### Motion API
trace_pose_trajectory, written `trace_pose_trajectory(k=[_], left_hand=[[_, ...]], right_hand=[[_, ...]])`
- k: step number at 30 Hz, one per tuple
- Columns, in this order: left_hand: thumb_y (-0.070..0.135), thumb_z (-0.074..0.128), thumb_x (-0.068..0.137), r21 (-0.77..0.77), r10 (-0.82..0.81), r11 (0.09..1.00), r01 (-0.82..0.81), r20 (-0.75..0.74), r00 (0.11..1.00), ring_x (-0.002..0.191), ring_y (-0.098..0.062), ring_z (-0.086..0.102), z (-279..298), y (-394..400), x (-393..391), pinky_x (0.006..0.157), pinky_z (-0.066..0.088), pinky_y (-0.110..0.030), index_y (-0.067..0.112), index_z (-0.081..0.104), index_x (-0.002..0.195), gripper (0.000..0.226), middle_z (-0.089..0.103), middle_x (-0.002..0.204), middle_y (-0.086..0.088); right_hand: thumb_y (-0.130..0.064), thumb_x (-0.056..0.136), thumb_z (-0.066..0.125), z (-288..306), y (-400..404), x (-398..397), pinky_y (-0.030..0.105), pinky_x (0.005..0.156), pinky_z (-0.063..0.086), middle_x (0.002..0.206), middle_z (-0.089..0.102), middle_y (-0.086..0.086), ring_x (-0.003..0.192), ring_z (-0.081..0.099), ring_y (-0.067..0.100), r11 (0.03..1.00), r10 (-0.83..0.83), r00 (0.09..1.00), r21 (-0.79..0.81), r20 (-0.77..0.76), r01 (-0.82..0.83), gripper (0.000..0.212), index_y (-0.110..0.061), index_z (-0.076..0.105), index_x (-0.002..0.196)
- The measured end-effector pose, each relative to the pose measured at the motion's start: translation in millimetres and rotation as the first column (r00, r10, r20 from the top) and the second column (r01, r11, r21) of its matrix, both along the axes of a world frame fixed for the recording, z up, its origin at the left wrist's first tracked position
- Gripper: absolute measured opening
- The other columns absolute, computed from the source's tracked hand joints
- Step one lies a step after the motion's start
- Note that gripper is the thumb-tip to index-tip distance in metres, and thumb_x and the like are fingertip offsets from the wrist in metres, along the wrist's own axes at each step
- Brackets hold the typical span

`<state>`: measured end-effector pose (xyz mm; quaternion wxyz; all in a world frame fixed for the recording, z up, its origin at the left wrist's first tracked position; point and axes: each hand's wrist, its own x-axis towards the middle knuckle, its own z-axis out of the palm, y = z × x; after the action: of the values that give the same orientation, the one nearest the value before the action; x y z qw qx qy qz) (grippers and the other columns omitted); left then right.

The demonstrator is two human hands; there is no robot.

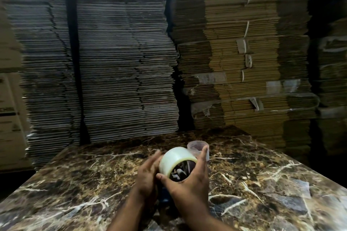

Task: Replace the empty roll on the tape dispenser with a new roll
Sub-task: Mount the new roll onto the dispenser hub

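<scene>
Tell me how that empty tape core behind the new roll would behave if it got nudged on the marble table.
The empty core looks thin-walled and hollow, so probably very light and easy to knock away. It seems to stand on end on the marble table; tipped over, its round shape would likely roll on that smooth top. It may dent if squeezed.

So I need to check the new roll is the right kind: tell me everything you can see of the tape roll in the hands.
The tape roll is a wide, full roll of clear, whitish tape, tilted with its open core facing the camera. Dark dispenser parts show inside the core. The left hand touches its left side; the right hand spans its face, thumb and fingers on its rim.
</scene>
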<state>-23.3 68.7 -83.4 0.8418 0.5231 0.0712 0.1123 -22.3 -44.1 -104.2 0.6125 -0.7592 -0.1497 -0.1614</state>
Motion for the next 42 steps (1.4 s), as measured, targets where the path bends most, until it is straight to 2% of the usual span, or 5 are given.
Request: trace_pose_trajectory(k=[6,16,19,25,42], left_hand=[[0.028,0.061,0.069,0.038,-0.016,0.999,0.019,-0.078,0.997,0.065,-0.035,0.073,-4.6,6.3,3.3,0.063,0.06,-0.04,0.0,0.079,0.081,0.035,0.074,0.08,-0.026],[0.028,0.063,0.071,0.007,0.047,0.999,-0.046,-0.073,0.996,0.071,-0.036,0.071,-6.5,5.9,6.6,0.074,0.056,-0.045,-0.006,0.068,0.11,0.052,0.074,0.089,-0.026],[0.024,0.06,0.072,0.019,0.067,0.998,-0.067,-0.028,0.997,0.064,-0.032,0.072,-7.6,5.7,8.2,0.064,0.058,-0.038,-0.005,0.068,0.104,0.044,0.075,0.079,-0.023],[0.023,0.059,0.073,0.035,0.05,0.998,-0.051,0.03,0.998,0.06,-0.032,0.07,-7.0,3.9,5.9,0.061,0.057,-0.038,-0.003,0.069,0.099,0.037,0.074,0.075,-0.021],[0.017,0.057,0.069,-0.126,0.119,0.986,-0.107,0.091,0.989,0.058,-0.03,0.07,-9.7,5.6,11.3,0.062,0.057,-0.035,-0.002,0.078,0.072,0.028,0.074,0.068,-0.019]], right_hand=[[-0.048,0.053,0.091,3.2,-3.3,14.6,0.023,0.098,0.041,0.132,0.037,-0.021,0.122,0.044,0.006,0.994,0.094,0.996,0.052,-0.009,-0.094,0.14,-0.044,-0.008,0.152],[-0.027,0.09,0.065,48.9,-32.0,37.9,0.035,0.075,0.054,0.09,0.065,-0.004,0.085,0.064,0.013,0.973,0.077,0.985,0.229,-0.155,-0.04,0.053,-0.022,0.045,0.138],[-0.043,0.068,0.07,57.5,-32.6,55.5,0.047,0.087,0.054,0.103,0.068,0.005,0.096,0.065,0.023,0.989,0.085,0.954,0.139,-0.289,-0.046,0.06,-0.025,0.054,0.123],[-0.013,0.071,0.073,75.2,-38.7,75.0,0.03,0.049,0.043,0.067,0.062,0.011,0.054,0.056,0.019,0.956,0.287,0.84,0.089,-0.459,-0.278,0.026,0.005,0.07,0.089],[-0.001,0.089,0.063,92.5,-36.5,88.7,0.027,0.063,0.053,0.072,0.062,0.01,0.059,0.057,0.017,0.911,0.312,0.686,0.001,-0.657,-0.412,0.021,0.005,0.069,0.107]])
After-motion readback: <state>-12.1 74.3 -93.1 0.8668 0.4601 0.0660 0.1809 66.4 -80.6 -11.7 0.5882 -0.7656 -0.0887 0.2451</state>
